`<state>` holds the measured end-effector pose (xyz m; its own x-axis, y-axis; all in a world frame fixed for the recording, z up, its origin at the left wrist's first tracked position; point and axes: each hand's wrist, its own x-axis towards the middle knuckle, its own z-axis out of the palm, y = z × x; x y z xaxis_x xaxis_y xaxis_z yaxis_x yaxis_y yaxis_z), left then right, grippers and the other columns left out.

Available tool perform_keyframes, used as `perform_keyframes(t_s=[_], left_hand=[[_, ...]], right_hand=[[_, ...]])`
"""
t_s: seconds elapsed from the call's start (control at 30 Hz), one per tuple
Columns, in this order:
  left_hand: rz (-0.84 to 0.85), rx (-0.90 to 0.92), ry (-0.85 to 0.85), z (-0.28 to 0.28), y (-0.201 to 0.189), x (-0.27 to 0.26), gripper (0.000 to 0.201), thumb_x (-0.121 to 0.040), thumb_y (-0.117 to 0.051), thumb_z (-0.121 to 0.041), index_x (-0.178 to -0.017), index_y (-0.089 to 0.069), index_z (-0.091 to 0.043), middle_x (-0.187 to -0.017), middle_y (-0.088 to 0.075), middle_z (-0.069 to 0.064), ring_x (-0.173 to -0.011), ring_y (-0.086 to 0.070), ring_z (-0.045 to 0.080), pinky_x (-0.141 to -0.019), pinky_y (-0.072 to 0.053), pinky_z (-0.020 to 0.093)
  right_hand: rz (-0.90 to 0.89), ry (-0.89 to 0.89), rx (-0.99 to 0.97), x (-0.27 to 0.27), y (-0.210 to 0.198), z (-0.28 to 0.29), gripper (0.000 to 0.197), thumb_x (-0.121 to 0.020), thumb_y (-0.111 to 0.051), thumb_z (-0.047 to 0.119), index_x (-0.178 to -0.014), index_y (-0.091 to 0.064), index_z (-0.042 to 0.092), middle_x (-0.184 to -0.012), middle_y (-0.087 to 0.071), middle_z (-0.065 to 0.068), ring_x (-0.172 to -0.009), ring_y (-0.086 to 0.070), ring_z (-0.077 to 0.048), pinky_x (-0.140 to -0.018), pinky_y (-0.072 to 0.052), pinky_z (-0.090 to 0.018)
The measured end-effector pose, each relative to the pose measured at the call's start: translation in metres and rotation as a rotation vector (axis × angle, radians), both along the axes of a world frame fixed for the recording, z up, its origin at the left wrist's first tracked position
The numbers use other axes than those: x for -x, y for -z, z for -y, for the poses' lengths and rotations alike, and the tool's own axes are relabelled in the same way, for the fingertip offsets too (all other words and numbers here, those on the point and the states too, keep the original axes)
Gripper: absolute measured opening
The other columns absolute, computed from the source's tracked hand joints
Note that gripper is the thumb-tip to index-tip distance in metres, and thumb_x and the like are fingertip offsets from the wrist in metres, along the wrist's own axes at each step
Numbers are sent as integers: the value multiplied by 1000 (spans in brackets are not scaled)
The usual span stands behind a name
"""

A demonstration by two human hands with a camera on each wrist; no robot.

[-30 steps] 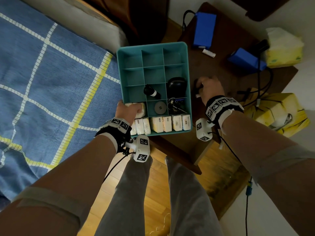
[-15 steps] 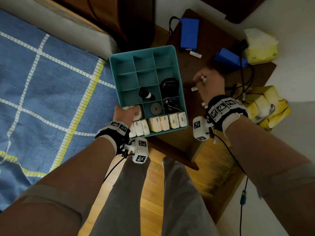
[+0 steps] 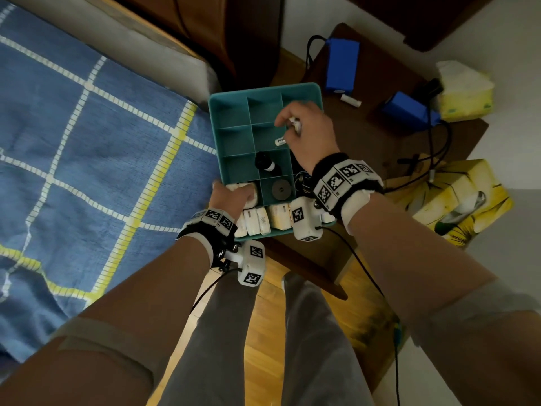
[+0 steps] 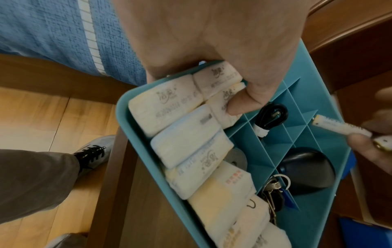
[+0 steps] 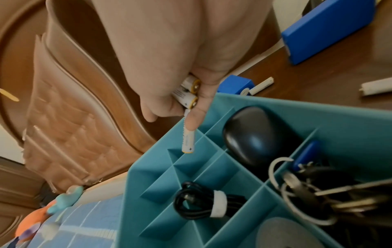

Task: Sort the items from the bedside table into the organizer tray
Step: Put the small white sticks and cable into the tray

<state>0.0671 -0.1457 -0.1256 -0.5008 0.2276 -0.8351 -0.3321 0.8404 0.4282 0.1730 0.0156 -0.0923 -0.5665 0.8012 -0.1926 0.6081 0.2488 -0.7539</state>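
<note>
Right hand (image 3: 310, 133) over tray (image 3: 231, 112), fingers curled round batteries (image 5: 187, 91), one poking down toward a compartment. Left hand (image 3: 231, 197) grips tray's near corner, thumb on tissue packs (image 4: 180, 120).

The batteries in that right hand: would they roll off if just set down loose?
Probably: each battery is a smooth, stiff cylinder. The right hand holds several in one grip, so they seem light. The tray walls should stop them rolling.
</note>
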Motion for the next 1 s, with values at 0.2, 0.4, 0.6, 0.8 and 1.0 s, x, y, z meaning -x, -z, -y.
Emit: perform_keyframes(t_s=[0.2,0.4,0.6,0.8,1.0], left_hand=[[33,-23,69,5,-4,4,69,-62,-74,-35,-120,-41,-17,-110,-62,6,-102,-62,26,-94,-52,48],[34,-44,57,7,2,5,95,-43,-69,-48,-129,-47,-13,-110,-66,5,-100,-65,23,-91,-54,46],[33,-42,39,7,9,5,93,-44,-70,-47,-129,-51,-13,-109,-67,4,-98,-65,21,-89,-55,45],[39,-17,62,4,6,7,78,-54,-73,-37,-124,-50,-13,-106,-67,5,-95,-66,22,-85,-55,41],[12,-7,37,2,4,6,60,-69,-74,-26,-121,-48,-13,-102,-64,4,-95,-63,22,-85,-54,39]], right_hand=[[58,-75,35,24,13,1,29,-84,-57,-6,-95,-66,20,-101,-51,1,-86,-50,-10,-77,-33,-11],[165,14,-100,6,16,-22,31,-85,-52,-7,-100,-64,18,-113,-52,-3,-88,-50,-11,-78,-39,-18],[306,-154,-65,-4,26,-33,36,-88,-57,-4,-113,-66,21,-124,-58,-7,-109,-56,-20,-89,-42,-23],[388,-240,-17,-4,22,-48,40,-85,-67,1,-116,-67,26,-119,-68,4,-108,-63,-16,-96,-51,-33],[299,-48,12,-22,16,-49,30,-88,-60,12,-112,-66,29,-107,-70,10,-100,-65,-11,-91,-54,-38]])
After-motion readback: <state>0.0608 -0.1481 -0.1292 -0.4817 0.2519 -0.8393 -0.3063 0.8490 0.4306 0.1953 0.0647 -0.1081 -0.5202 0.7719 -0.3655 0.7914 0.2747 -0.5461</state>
